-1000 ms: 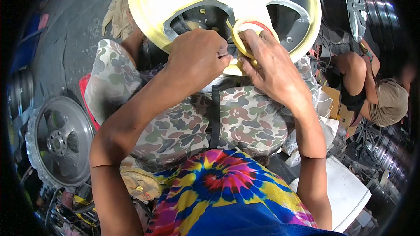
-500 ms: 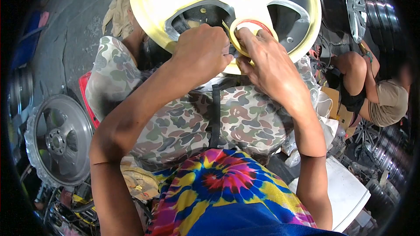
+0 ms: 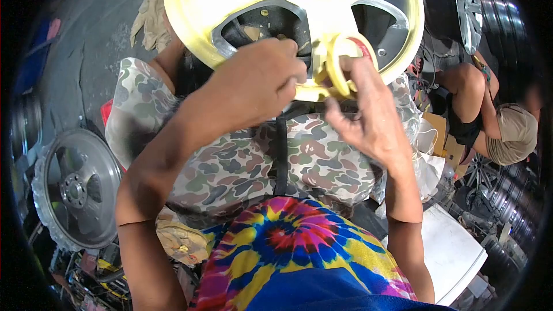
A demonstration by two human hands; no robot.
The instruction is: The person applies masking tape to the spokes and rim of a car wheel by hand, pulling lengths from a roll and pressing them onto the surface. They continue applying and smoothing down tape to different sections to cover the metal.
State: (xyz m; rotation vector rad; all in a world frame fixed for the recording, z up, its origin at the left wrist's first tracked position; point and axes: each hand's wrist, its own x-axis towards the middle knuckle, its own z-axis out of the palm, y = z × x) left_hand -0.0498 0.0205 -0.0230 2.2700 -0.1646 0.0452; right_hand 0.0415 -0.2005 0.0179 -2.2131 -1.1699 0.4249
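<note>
In front of me a car wheel rim (image 3: 333,16) lies tilted over my lap, its outer lip and spokes largely covered with yellow masking tape. My right hand (image 3: 373,112) holds a roll of yellow masking tape (image 3: 340,66), fingers through its ring and thumb held away from it. The roll is tilted over the rim's near lip, at the base of a taped spoke. My left hand (image 3: 256,83) is closed at the near edge of the rim, left of the roll. Its fingertips are partly hidden and blurred, so what they pinch cannot be made out.
Another bare wheel (image 3: 78,187) stands at the left, with plastic wrap along its edge. A person (image 3: 510,132) sits at the right near stacked wheels (image 3: 507,17). A white panel (image 3: 443,253) lies by my right elbow, and a beige cloth (image 3: 152,20) on the floor.
The tape roll has tilted and shifted slightly right. My right thumb has come away from it and opened outward. My left hand has moved a little lower and left.
</note>
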